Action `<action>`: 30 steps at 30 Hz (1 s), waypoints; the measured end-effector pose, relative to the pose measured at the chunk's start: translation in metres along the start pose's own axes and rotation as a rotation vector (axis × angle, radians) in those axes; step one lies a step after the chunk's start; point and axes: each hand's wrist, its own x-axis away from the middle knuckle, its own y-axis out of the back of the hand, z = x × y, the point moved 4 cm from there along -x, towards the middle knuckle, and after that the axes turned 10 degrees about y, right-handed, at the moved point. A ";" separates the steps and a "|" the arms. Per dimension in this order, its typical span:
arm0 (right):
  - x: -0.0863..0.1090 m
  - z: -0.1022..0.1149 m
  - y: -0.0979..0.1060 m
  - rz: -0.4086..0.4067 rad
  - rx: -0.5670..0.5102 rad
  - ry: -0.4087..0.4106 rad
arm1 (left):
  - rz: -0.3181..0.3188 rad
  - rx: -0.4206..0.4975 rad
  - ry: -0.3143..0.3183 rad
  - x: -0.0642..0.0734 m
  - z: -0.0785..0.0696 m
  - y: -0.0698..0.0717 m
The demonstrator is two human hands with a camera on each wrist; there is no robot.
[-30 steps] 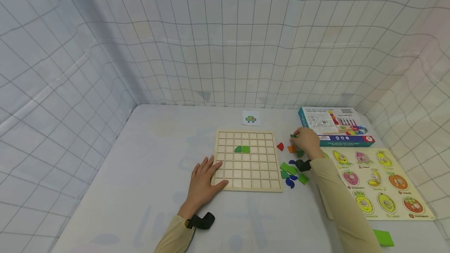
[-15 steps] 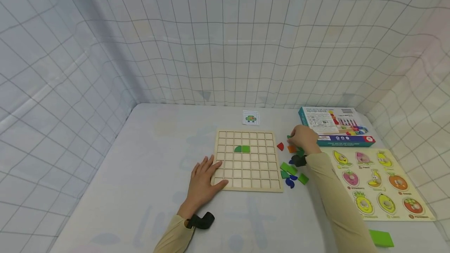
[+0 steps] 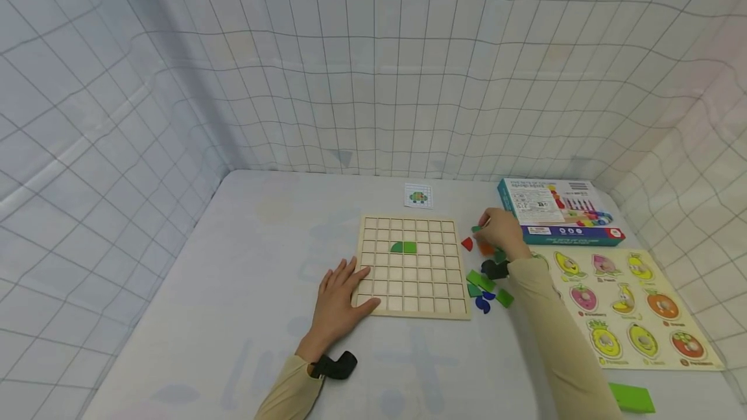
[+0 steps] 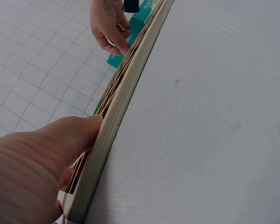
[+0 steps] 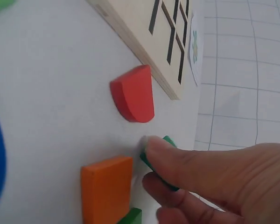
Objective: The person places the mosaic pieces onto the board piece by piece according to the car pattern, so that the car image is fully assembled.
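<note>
My left hand point(image 3: 337, 303) rests on the lower left corner of a wooden grid board point(image 3: 420, 290), fingers spread and thumb on its front edge. On the board, a dark green quarter-circle block point(image 3: 397, 247) sits beside a light green square block point(image 3: 410, 247). Right of the board, my right hand point(image 3: 503, 232) pinches a dark green block point(image 5: 169, 140) between thumb and fingers, low over the table. Its shape is mostly hidden by the thumb. A red quarter-circle block point(image 5: 134, 95) and an orange block point(image 5: 106, 189) lie close to that hand.
Several green and blue blocks point(image 3: 482, 305) lie by the board's right edge. A turtle picture card point(image 3: 418, 196) lies behind the board. At right are a printed box point(image 3: 574, 236), a fruit puzzle board point(image 3: 630, 342) and a bright green piece point(image 3: 633, 398).
My right hand has shifted a little left, toward the board, with the green block in its fingers. My left hand has stayed in place.
</note>
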 end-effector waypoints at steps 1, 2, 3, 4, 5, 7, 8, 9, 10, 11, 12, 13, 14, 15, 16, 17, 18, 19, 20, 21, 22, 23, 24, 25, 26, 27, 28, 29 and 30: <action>0.000 0.000 -0.001 -0.017 -0.014 0.013 | 0.001 0.002 0.002 0.000 0.000 0.000; 0.001 -0.001 -0.002 -0.033 -0.022 0.027 | 0.000 -0.001 0.002 0.000 -0.001 0.001; 0.001 0.000 -0.003 -0.051 -0.029 0.046 | -0.002 -0.003 0.001 0.000 -0.001 0.001; 0.001 0.000 -0.004 -0.068 -0.037 0.066 | -0.004 -0.004 0.000 0.000 -0.001 0.001; 0.001 0.002 -0.005 -0.084 -0.048 0.084 | -0.006 -0.005 -0.002 0.000 -0.001 0.001; 0.001 0.006 -0.007 -0.114 -0.064 0.120 | -0.010 -0.008 -0.008 0.000 -0.002 0.001; 0.001 0.009 -0.008 -0.125 -0.065 0.143 | -0.011 -0.008 -0.010 0.000 -0.002 0.001; 0.002 0.013 -0.009 -0.130 -0.072 0.159 | -0.011 -0.006 -0.012 0.000 -0.002 0.001; 0.003 0.017 -0.010 -0.132 -0.086 0.173 | -0.010 -0.007 -0.012 0.000 -0.002 0.001; 0.003 0.021 -0.011 -0.132 -0.101 0.186 | -0.010 -0.008 -0.013 0.000 -0.002 0.001; 0.004 0.026 -0.013 -0.132 -0.118 0.199 | -0.009 -0.008 -0.013 0.000 -0.002 0.001; 0.005 0.031 -0.014 -0.129 -0.137 0.214 | -0.010 -0.008 -0.013 0.000 -0.002 0.001; 0.006 0.035 -0.015 -0.124 -0.160 0.221 | -0.007 -0.006 -0.008 0.000 -0.002 0.000; 0.007 0.039 -0.017 -0.120 -0.185 0.231 | -0.007 -0.007 -0.007 -0.001 -0.002 0.000; 0.008 0.043 -0.019 -0.118 -0.204 0.248 | -0.006 -0.011 -0.004 -0.001 -0.001 -0.001; 0.009 0.046 -0.021 -0.111 -0.223 0.262 | -0.005 -0.011 -0.002 -0.001 -0.001 -0.001; 0.010 0.049 -0.023 -0.104 -0.240 0.269 | -0.004 -0.012 0.000 -0.001 -0.001 -0.001; 0.011 0.052 -0.026 -0.095 -0.252 0.277 | -0.003 -0.014 0.001 -0.001 -0.001 -0.002; 0.012 0.054 -0.028 -0.086 -0.266 0.276 | -0.004 -0.016 0.001 -0.001 0.000 -0.002; 0.013 0.056 -0.031 -0.076 -0.279 0.275 | -0.005 -0.020 -0.001 -0.001 0.000 -0.002; 0.014 0.057 -0.033 -0.064 -0.293 0.273 | -0.006 -0.019 -0.002 -0.001 0.000 -0.002; 0.014 0.059 -0.035 -0.055 -0.298 0.269 | -0.007 -0.018 -0.003 -0.001 0.000 -0.002; 0.015 0.060 -0.038 -0.045 -0.299 0.266 | -0.007 -0.018 -0.004 -0.001 0.000 -0.002; 0.015 0.062 -0.040 -0.036 -0.300 0.262 | -0.008 -0.016 -0.005 -0.001 0.000 -0.002; 0.015 0.063 -0.042 -0.028 -0.302 0.260 | -0.008 -0.016 -0.005 -0.001 0.000 -0.002; 0.015 0.064 -0.044 -0.021 -0.300 0.260 | -0.007 -0.015 -0.004 -0.001 0.000 -0.001; 0.015 0.066 -0.046 -0.016 -0.292 0.263 | -0.005 -0.013 -0.002 -0.001 0.000 -0.001; 0.015 0.067 -0.048 -0.014 -0.288 0.270 | -0.002 -0.012 -0.001 -0.001 0.000 -0.001; 0.016 0.068 -0.050 -0.011 -0.288 0.273 | -0.001 -0.011 0.000 -0.001 0.000 -0.001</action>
